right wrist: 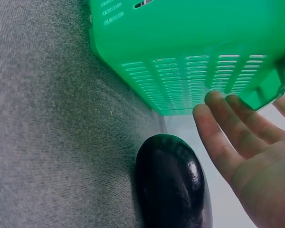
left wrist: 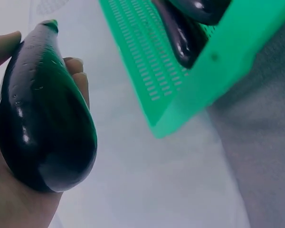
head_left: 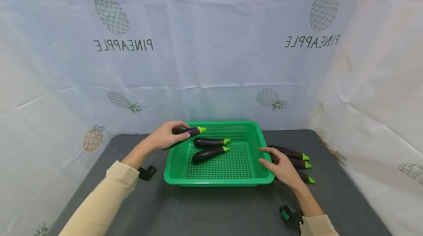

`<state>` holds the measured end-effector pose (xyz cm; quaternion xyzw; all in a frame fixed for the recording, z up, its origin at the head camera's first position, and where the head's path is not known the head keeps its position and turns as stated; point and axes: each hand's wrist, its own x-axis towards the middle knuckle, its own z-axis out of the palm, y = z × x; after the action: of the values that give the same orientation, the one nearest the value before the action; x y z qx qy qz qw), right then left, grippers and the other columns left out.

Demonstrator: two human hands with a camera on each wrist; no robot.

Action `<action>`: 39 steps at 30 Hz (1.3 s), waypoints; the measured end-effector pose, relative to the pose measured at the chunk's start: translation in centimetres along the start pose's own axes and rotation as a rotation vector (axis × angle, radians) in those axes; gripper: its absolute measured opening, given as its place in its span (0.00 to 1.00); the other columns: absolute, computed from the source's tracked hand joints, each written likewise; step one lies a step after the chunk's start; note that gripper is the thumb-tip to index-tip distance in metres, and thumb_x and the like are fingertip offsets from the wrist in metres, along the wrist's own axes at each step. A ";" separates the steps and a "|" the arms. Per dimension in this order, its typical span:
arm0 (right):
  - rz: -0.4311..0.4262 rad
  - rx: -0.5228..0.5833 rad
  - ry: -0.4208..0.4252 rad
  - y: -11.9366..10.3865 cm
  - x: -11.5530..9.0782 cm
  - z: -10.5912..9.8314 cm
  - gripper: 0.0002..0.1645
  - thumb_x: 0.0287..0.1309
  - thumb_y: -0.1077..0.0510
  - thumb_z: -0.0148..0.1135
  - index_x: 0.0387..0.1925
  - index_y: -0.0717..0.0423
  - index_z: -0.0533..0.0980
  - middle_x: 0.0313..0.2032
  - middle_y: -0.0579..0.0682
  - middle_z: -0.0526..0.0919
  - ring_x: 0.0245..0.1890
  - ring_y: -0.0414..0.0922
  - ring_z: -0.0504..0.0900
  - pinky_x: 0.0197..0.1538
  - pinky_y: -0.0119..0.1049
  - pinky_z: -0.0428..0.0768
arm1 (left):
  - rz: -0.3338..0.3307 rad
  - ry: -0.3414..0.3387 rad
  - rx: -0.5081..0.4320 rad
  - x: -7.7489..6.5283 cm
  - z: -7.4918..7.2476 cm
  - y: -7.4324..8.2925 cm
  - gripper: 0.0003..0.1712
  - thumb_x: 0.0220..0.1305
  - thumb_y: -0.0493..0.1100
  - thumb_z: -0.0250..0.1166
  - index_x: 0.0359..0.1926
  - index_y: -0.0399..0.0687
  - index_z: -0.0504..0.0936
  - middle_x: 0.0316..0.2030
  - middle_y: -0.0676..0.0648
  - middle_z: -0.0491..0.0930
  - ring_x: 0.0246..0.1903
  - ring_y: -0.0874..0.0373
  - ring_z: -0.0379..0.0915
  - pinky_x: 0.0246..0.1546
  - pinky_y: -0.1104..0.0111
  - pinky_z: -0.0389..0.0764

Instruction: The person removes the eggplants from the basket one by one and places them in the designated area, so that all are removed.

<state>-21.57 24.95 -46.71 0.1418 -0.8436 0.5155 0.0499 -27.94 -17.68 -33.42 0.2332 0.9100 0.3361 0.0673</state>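
My left hand [head_left: 165, 135] grips a dark purple eggplant [head_left: 194, 131] over the left rim of a green plastic basket [head_left: 224, 182]. Its green stem end points right; in the left wrist view, the rounded end of this eggplant [left wrist: 50, 128] lies toward the palm. Two more eggplants, one farther back [head_left: 209, 142] and one nearer [head_left: 207, 155], lie on the basket's slotted floor. At the basket's right side is my right hand [head_left: 281, 168], holding nothing. Its loosely extended fingers [right wrist: 216, 133] are close to the slotted side wall in the right wrist view.
Right of the basket, three eggplants [head_left: 292, 153] lie side by side on the dark grey table [head_left: 198, 210], partly hidden by the right hand. A pale cloth [head_left: 218, 63] printed with pineapples hangs behind the table and along its sides.
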 end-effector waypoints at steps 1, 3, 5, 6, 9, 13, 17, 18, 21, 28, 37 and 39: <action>0.002 0.002 0.000 0.0 0.0 0.0 0.28 0.70 0.51 0.65 0.68 0.51 0.72 0.67 0.58 0.72 0.52 0.52 0.80 0.43 0.37 0.81 | -0.002 0.002 0.000 -0.1 -0.1 -0.2 0.23 0.74 0.55 0.62 0.61 0.47 0.79 0.48 0.44 0.82 0.44 0.52 0.79 0.43 0.55 0.80; 0.005 0.002 0.000 0.0 0.0 0.0 0.28 0.70 0.51 0.65 0.68 0.51 0.72 0.67 0.58 0.71 0.53 0.53 0.80 0.43 0.37 0.81 | -0.009 0.008 -0.001 -0.4 -0.3 -0.6 0.24 0.74 0.55 0.61 0.61 0.45 0.80 0.48 0.43 0.83 0.43 0.52 0.79 0.43 0.55 0.80; 0.009 -0.001 0.000 -0.1 0.0 0.0 0.29 0.70 0.51 0.65 0.68 0.51 0.72 0.68 0.59 0.71 0.53 0.53 0.80 0.43 0.37 0.81 | -0.018 0.018 -0.001 -0.7 -0.5 -1.0 0.24 0.74 0.56 0.61 0.61 0.45 0.80 0.49 0.43 0.83 0.44 0.52 0.80 0.44 0.55 0.80; 0.011 -0.001 0.000 -0.1 0.0 0.0 0.29 0.70 0.50 0.65 0.68 0.51 0.72 0.68 0.59 0.71 0.54 0.53 0.80 0.43 0.38 0.81 | -0.021 0.022 -0.001 -0.8 -0.5 -1.3 0.24 0.74 0.55 0.61 0.61 0.45 0.80 0.49 0.43 0.83 0.44 0.51 0.80 0.44 0.54 0.80; 0.015 -0.004 -0.001 -0.2 -0.1 0.0 0.29 0.70 0.50 0.65 0.68 0.52 0.72 0.68 0.59 0.71 0.54 0.54 0.80 0.44 0.38 0.81 | -0.030 0.042 0.011 -1.3 -0.8 -2.1 0.24 0.75 0.55 0.60 0.61 0.44 0.80 0.50 0.42 0.83 0.46 0.50 0.79 0.45 0.54 0.80; 0.009 0.004 -0.005 -0.2 -0.1 -0.1 0.29 0.70 0.51 0.64 0.68 0.52 0.72 0.68 0.59 0.70 0.55 0.55 0.79 0.44 0.38 0.82 | -0.049 0.065 0.024 -2.0 -1.4 -3.2 0.23 0.76 0.54 0.59 0.60 0.44 0.81 0.50 0.43 0.82 0.46 0.50 0.78 0.45 0.54 0.79; 0.002 0.007 -0.007 -0.3 -0.1 -0.3 0.29 0.70 0.52 0.64 0.69 0.53 0.72 0.68 0.59 0.70 0.55 0.55 0.79 0.44 0.38 0.82 | -0.058 0.088 0.038 -2.5 -1.9 -4.1 0.22 0.76 0.53 0.59 0.58 0.43 0.82 0.49 0.43 0.83 0.46 0.50 0.78 0.45 0.54 0.79; 0.001 0.007 -0.007 -0.3 -0.1 -0.3 0.29 0.71 0.52 0.64 0.69 0.53 0.72 0.68 0.60 0.70 0.55 0.56 0.79 0.44 0.38 0.82 | -0.059 0.093 0.041 -2.7 -2.0 -4.3 0.22 0.76 0.53 0.60 0.58 0.43 0.82 0.49 0.43 0.83 0.45 0.50 0.78 0.44 0.54 0.79; -0.001 0.007 -0.007 -0.3 -0.1 -0.3 0.29 0.71 0.52 0.64 0.69 0.53 0.72 0.68 0.60 0.70 0.55 0.56 0.79 0.44 0.38 0.82 | -0.062 0.102 0.048 -3.0 -2.2 -5.0 0.22 0.75 0.52 0.60 0.57 0.41 0.82 0.48 0.42 0.83 0.45 0.49 0.79 0.44 0.53 0.79; -0.009 0.007 -0.011 -0.1 -0.1 -0.1 0.28 0.71 0.52 0.64 0.69 0.54 0.72 0.68 0.60 0.71 0.56 0.57 0.79 0.45 0.38 0.82 | -0.069 0.092 0.081 -3.8 -2.6 -6.5 0.21 0.74 0.50 0.62 0.57 0.38 0.81 0.47 0.42 0.83 0.43 0.50 0.79 0.43 0.53 0.80; -0.023 -0.009 -0.003 0.1 0.1 0.0 0.28 0.71 0.52 0.63 0.68 0.52 0.72 0.67 0.58 0.72 0.56 0.55 0.79 0.47 0.38 0.82 | -0.083 0.110 0.124 -4.5 -2.9 -8.1 0.19 0.74 0.46 0.62 0.56 0.35 0.81 0.48 0.38 0.82 0.47 0.43 0.79 0.47 0.48 0.81; -0.022 -0.008 -0.002 0.1 0.1 0.0 0.28 0.71 0.52 0.63 0.68 0.52 0.72 0.67 0.58 0.72 0.55 0.55 0.79 0.46 0.38 0.82 | -0.080 0.116 0.129 -4.7 -2.9 -8.4 0.19 0.74 0.45 0.62 0.56 0.35 0.81 0.49 0.37 0.82 0.48 0.42 0.79 0.47 0.47 0.81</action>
<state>-21.67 25.00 -46.76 0.1513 -0.8440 0.5116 0.0554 -27.80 -27.17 -36.83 0.1805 0.9408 0.2867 0.0125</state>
